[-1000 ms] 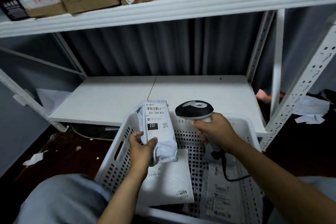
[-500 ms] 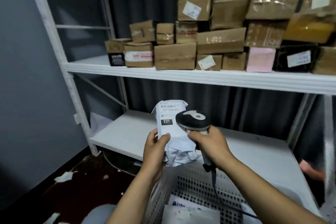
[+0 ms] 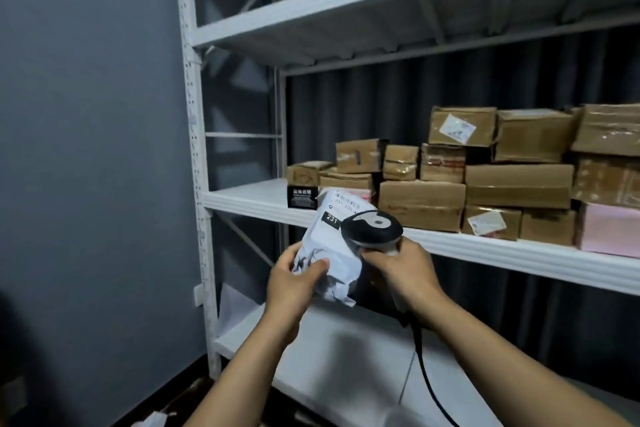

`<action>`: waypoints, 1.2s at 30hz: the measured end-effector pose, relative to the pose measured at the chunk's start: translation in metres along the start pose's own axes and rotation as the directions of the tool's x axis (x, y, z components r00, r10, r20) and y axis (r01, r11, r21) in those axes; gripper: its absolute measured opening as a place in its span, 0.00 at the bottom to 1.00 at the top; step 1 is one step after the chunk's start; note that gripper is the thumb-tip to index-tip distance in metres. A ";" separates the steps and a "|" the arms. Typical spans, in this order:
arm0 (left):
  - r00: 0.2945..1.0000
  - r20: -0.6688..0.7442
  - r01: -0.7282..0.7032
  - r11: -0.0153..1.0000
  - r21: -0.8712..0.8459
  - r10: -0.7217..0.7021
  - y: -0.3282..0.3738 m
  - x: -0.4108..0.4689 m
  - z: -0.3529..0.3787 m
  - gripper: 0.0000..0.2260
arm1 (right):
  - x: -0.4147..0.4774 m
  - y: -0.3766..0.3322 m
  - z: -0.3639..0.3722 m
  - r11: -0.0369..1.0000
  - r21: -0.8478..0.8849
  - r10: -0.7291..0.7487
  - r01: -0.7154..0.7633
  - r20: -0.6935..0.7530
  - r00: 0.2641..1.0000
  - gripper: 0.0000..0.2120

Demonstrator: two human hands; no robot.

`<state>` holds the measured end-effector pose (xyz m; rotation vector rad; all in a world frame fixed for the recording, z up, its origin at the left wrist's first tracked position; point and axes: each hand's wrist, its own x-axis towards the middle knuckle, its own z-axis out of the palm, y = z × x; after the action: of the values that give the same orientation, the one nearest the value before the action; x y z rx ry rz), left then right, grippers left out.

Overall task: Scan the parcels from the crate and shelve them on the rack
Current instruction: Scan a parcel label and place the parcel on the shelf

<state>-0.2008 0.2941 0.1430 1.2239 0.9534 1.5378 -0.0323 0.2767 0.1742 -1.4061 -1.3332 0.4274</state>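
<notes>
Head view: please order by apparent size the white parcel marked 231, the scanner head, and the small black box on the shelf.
1. White parcel, largest.
2. Scanner head.
3. Small black box, smallest, though it stands farther from the camera, so its true size is unsure.

Both forearms raised, left hand point(image 3: 294, 282) and right hand point(image 3: 401, 270) clenched.

Hidden from you: the parcel point(image 3: 329, 246) label's right part sits behind the scanner point(image 3: 372, 227) head, its barcode and small print blur past reading, and its lower end is covered by your left hand point(image 3: 294, 282). The scanner's grip is buried in your right hand point(image 3: 403, 269), and its cable point(image 3: 427, 381) runs off the bottom edge. The pink box point(image 3: 609, 230) and the stacked cartons point(image 3: 519, 184) are cut by the right edge, and the black box point(image 3: 302, 197) carries print too small to read.
</notes>
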 end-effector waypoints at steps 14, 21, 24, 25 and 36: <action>0.960 -0.268 -0.094 0.995 -0.038 0.081 0.064 0.201 0.009 0.13 | 0.124 -0.057 0.015 0.989 -0.144 -0.054 0.045 -0.056 0.997 0.11; 0.956 -0.272 -0.080 0.991 0.108 0.107 0.060 0.266 0.040 0.11 | 0.173 -0.058 0.015 0.955 -0.283 -0.108 0.089 -0.051 0.993 0.05; 0.962 -0.215 -0.116 0.964 0.239 0.169 0.056 0.282 0.048 0.09 | 0.185 -0.053 0.015 0.949 -0.299 -0.119 0.097 -0.057 0.991 0.05; 0.963 -0.188 -0.132 0.948 0.291 0.191 0.055 0.286 0.050 0.08 | 0.188 -0.050 0.016 0.953 -0.290 -0.115 0.094 -0.055 0.992 0.05; 0.507 0.316 -0.547 0.016 0.837 0.802 0.037 0.299 0.038 0.22 | 0.204 -0.028 0.004 0.965 -0.256 -0.085 0.061 -0.085 0.993 0.06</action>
<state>-0.1950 0.5726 0.2651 2.6750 1.5811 2.0241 0.0127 0.4481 0.2783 -1.5601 -1.3929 0.1412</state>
